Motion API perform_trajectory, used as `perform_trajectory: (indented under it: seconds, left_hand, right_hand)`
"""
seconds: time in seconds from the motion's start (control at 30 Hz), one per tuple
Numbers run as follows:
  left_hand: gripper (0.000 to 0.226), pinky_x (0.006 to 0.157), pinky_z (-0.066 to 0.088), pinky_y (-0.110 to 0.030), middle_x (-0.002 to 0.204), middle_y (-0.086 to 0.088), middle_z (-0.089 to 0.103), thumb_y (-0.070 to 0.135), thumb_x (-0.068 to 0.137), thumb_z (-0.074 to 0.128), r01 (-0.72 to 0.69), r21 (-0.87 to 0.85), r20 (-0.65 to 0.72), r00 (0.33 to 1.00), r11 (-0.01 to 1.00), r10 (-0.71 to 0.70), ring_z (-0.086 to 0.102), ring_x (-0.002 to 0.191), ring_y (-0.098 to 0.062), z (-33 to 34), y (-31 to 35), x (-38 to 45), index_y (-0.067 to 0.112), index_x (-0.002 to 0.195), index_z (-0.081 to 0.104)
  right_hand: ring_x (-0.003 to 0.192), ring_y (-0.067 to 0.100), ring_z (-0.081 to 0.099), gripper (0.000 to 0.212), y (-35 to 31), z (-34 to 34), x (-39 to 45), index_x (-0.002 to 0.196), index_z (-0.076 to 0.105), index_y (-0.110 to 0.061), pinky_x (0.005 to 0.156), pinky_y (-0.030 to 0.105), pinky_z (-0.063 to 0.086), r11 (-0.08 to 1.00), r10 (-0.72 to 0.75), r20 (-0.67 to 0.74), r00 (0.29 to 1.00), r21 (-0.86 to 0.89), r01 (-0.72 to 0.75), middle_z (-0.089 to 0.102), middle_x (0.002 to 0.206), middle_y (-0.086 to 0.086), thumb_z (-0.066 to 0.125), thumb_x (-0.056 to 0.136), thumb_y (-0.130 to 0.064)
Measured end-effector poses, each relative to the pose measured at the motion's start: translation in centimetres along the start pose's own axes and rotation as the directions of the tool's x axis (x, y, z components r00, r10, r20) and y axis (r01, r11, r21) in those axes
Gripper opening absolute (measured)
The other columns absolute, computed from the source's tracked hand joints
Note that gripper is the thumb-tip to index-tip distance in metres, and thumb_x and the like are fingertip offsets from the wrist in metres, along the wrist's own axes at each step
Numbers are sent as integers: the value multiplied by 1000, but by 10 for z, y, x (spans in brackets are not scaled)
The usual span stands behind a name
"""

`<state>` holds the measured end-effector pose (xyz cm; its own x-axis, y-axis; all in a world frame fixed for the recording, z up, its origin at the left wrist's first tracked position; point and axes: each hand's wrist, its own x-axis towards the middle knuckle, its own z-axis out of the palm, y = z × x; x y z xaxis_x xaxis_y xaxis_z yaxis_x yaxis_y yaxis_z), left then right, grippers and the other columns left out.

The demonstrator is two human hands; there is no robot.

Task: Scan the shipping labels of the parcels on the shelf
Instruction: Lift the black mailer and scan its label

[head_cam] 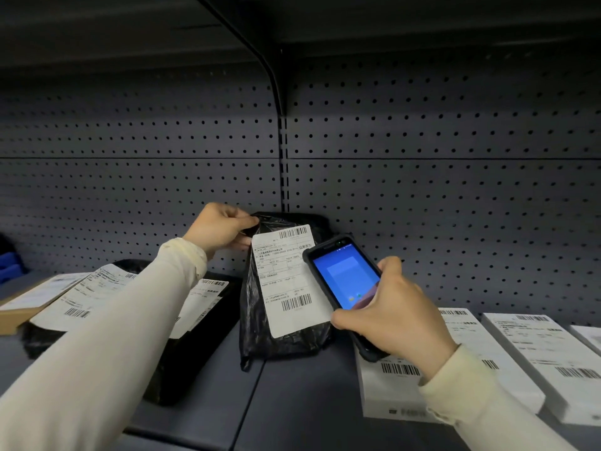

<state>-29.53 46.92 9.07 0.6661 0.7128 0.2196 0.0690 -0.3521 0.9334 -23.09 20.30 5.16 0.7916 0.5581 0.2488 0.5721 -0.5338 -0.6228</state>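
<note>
Head cam: left hand pinches the top corner of a crinkly black plastic bag parcel, propping it upright on the grey metal shelf against the pegboard back. Its white label faces out, long side running up-down. Right hand is wrapped around a handheld scanner, blue screen lit, just beside the label.

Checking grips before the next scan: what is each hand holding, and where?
Left hand pinches the black bag parcel at its top corner, standing it up. Right hand grips the handheld scanner around its lower half.
</note>
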Motion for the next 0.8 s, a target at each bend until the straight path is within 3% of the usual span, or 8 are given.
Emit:
perform_trajectory:
  seconds: [0.1,0.27,0.47,0.8]
  left_hand:
    - [12,58,58,-27,55,-1,69,9,86,65,8,3,27,1000,1000,-8,66,48,-13,-4,4,-1,8,74,62]
    - [12,68,58,-34,61,-6,70,11,84,68,-9,33,23,1000,999,8,66,50,-15,-6,10,-3,8,72,66]
    - [12,56,57,-20,53,1,67,13,81,72,-38,52,44,998,998,36,58,42,-5,-7,16,-7,8,71,68]
    - [11,52,57,-21,61,-8,68,7,85,65,-15,56,90,996,998,10,63,44,-10,-6,26,-8,5,75,62]
  right_hand:
    - [80,6,60,64,-1,0,-3,97,26,-25,74,34,55,1000,-1,14,1000,0,1,64,82,-13,76,62,-43]
    - [78,3,59,65,-3,-3,-4,98,26,-25,75,35,55,1000,2,25,1000,24,-2,64,79,-14,76,62,-42]
    - [76,4,60,63,-2,-8,-6,99,32,-22,72,35,55,999,18,56,998,36,-20,63,77,-12,78,60,-43]
    - [79,6,58,62,4,-8,-8,98,38,-22,67,31,50,995,59,104,993,75,-67,64,79,-11,80,56,-44]
